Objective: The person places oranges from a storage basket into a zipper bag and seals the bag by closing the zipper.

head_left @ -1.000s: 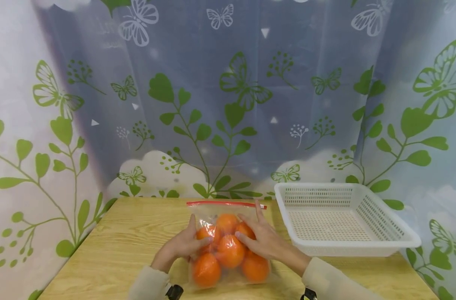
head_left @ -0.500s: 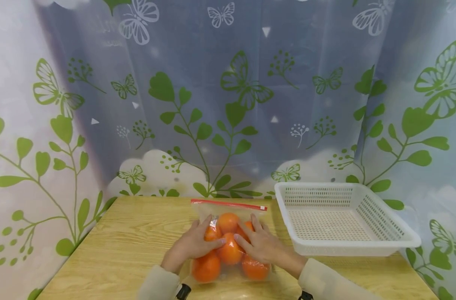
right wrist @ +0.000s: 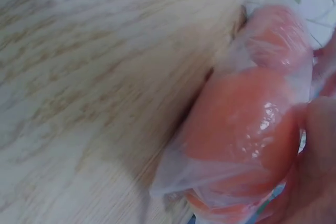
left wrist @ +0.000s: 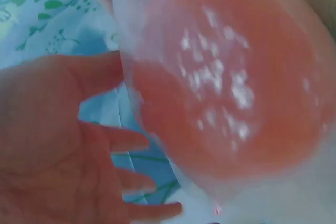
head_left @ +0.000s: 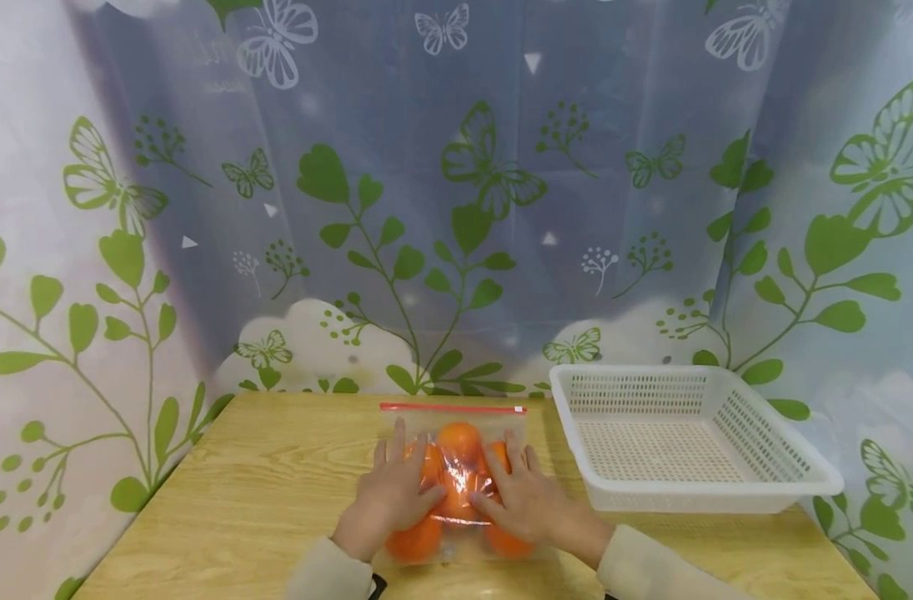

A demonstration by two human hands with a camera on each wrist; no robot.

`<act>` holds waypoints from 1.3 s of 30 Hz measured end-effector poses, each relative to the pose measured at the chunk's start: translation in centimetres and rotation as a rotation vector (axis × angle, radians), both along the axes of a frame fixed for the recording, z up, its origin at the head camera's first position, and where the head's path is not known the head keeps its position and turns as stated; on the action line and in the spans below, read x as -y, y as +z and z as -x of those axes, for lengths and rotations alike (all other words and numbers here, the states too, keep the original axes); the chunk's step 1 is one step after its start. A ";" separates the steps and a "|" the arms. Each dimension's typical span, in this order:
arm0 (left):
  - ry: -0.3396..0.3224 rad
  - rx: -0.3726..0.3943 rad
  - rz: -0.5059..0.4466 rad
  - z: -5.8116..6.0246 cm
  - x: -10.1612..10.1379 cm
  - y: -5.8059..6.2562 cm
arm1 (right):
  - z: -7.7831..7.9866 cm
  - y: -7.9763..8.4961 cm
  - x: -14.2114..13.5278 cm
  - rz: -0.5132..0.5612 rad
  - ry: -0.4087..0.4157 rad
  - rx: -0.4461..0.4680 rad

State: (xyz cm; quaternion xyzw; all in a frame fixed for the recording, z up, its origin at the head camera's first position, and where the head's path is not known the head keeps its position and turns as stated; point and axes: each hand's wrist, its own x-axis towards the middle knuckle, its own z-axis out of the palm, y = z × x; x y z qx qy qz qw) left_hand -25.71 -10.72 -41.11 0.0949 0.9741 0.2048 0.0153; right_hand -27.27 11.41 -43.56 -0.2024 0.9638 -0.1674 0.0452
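A clear zip bag with a red closure strip and a white slider lies on the table, strip towards the back. Several oranges fill it, their skins showing through the film. My left hand rests on the bag's left half, fingers extended and spread, thumb pointing inward. On the right half rests my right hand, its fingers likewise stretched towards the strip. In the left wrist view, a bagged orange looms close beside the thumb. The right wrist view shows a bagged orange against my right hand.
To the right stands a white perforated plastic basket with nothing in it. The wood-grain table extends on both sides of the bag. Behind it hangs a curtain printed with leaves and butterflies.
My left hand has moved from the bag's left side inward over its top, fingers straightening. The right hand has shifted slightly towards me. The film now looks tauter and shinier between the hands.
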 end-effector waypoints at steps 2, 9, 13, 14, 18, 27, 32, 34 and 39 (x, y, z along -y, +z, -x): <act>-0.023 -0.016 0.048 -0.2 -0.5 0.1 | 0.1 -0.2 0.1 0.003 -0.005 -0.023; 0.021 0.063 0.077 -0.3 -1.1 -1.1 | 0.3 -1.0 0.3 0.074 0.008 -0.041; 0.024 0.096 0.107 -0.2 -0.9 -1.4 | 0.2 -1.3 0.3 0.100 0.015 -0.038; 0.022 0.107 0.119 -0.1 -0.8 -1.4 | 0.1 -1.3 0.3 0.100 0.011 -0.032; 0.012 0.138 0.130 0.1 -0.7 -1.3 | 0.0 -1.4 0.5 0.089 0.000 -0.030; -0.002 0.137 -0.002 0.4 0.1 -1.1 | 0.4 -1.7 1.7 0.058 0.006 -0.049; 0.012 0.145 -0.034 0.6 0.8 -0.7 | 0.8 -1.5 2.4 0.090 0.017 -0.025; 0.022 0.148 -0.030 0.8 1.0 -0.6 | 1.0 -1.5 2.6 0.102 0.021 -0.019; 0.035 0.144 0.000 1.1 1.2 -0.8 | 1.2 -1.4 3.0 0.111 0.013 -0.017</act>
